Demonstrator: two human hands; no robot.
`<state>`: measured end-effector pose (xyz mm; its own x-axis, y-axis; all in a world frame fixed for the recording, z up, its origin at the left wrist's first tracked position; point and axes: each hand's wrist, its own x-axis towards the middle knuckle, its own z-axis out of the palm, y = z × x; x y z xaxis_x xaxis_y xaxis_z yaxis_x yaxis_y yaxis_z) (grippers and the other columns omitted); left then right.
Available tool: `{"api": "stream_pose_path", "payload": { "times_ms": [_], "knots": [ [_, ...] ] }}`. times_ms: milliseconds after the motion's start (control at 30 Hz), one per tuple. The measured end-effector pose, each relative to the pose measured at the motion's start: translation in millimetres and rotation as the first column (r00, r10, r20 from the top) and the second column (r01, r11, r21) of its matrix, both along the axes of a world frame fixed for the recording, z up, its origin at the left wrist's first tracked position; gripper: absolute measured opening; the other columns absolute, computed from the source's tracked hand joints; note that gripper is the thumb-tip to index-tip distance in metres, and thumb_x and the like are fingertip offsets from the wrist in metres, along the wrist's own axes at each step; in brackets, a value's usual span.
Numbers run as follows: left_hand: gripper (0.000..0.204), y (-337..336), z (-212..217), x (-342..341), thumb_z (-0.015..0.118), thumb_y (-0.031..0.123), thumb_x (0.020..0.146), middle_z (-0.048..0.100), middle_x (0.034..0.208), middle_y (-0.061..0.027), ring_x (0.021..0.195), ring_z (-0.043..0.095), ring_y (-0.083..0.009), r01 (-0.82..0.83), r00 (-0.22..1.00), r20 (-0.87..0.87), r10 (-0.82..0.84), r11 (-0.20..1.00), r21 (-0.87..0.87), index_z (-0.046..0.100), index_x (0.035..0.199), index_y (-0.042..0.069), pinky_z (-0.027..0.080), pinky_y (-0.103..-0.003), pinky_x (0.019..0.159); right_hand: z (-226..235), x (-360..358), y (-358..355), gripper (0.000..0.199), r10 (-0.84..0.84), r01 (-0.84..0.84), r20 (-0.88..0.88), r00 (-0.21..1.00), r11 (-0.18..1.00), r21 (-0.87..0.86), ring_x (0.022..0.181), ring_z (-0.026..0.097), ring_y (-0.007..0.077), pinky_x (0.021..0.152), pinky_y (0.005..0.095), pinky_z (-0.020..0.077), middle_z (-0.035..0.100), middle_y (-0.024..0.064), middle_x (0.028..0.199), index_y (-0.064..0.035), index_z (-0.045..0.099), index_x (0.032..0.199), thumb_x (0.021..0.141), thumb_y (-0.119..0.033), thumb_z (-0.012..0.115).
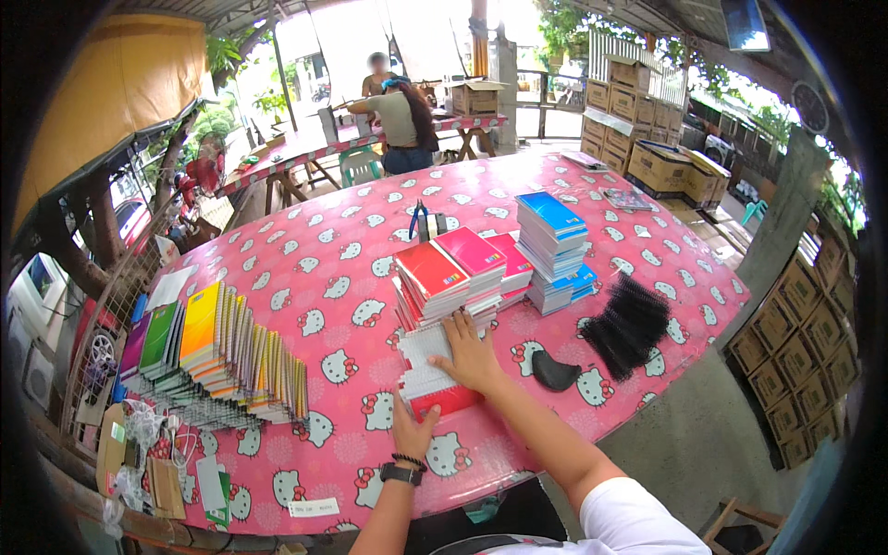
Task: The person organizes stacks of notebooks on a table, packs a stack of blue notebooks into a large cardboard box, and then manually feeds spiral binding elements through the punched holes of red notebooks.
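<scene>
At the near middle of the pink table (347,444), a probably floppy, moderately heavy paper stack (421,361) is touched, not clenched, by the spread right hand (471,355) and half-open left hand (414,433), seemingly best taken by opposite edges.

On my feed, daylight pours in from the open far side, burning the background to white. The pink tablecloth (356,338) is bright with soft sheen, while the roof (680,17) and the stacked cardboard boxes (791,333) at right sit dimmer. I see the left hand (413,435) and right hand (474,359) crisply; a far person's head (377,63) is blurred. Fisheye distortion bows the tablecloth's edge; corners go black.
</scene>
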<state>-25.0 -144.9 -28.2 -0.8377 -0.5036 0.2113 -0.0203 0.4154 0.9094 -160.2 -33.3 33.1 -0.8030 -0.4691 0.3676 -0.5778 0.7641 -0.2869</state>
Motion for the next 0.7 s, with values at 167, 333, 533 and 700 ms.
{"api": "stream_pose_path", "payload": {
  "times_ms": [167, 333, 533, 700],
  "knots": [
    [0.083, -12, -8, 9, 0.072, 0.024, 0.074, 0.042, 0.13, -0.0266, 0.119, 0.044, -0.0333, 0.061, 0.998, -0.042, -0.057, 0.991, 0.122, 0.025, 0.136, -0.006, 0.036, -0.036, 0.099, -2, 5, -12, 0.087, 0.016, -0.022, 0.073, 0.997, 0.996, 0.088, 0.135, 0.022, 0.0316, 0.099, 0.0649, 0.0193, 0.03, 0.0178, 0.142, -0.004, 0.028, 0.138, 0.077, -0.063, 0.049],
    [0.083, -14, -6, 9, 0.069, 0.028, 0.078, 0.051, 0.121, -0.0207, 0.11, 0.051, -0.0262, 0.087, 0.992, -0.097, -0.078, 0.992, 0.093, 0.021, 0.137, -0.004, 0.041, -0.035, 0.092, -2, 8, -12, 0.084, 0.056, -0.063, 0.073, 0.996, 0.994, 0.092, 0.135, 0.022, 0.0315, 0.1, 0.0654, 0.0175, 0.027, 0.0174, 0.144, -0.0056, 0.026, 0.139, 0.08, -0.063, 0.044],
    [0.087, -24, -17, -20, 0.071, 0.029, 0.077, 0.037, 0.133, -0.0262, 0.125, 0.037, -0.031, 0.134, 0.987, -0.103, -0.124, 0.986, 0.101, 0.019, 0.137, -0.007, 0.031, -0.036, 0.103, -5, 20, 28, 0.072, 0.19, -0.179, 0.018, 0.982, 0.95, -0.257, 0.13, 0.032, 0.032, 0.103, 0.0539, 0.0246, 0.037, 0.0184, 0.138, -0.0042, 0.031, 0.136, 0.083, -0.046, 0.057],
    [0.082, -34, -31, -19, 0.067, 0.033, 0.08, 0.035, 0.135, -0.0244, 0.128, 0.032, -0.0316, 0.057, 0.998, -0.018, -0.056, 0.997, 0.047, 0.023, 0.136, -0.008, 0.022, -0.037, 0.107, -76, 55, 35, 0.073, 0.344, 0.1, 0.335, 0.877, 0.552, -0.828, 0.125, 0.038, 0.0318, 0.103, 0.0386, 0.029, 0.04, 0.0209, 0.133, -0.0003, 0.033, 0.135, 0.08, -0.039, 0.063]
  ]
}}
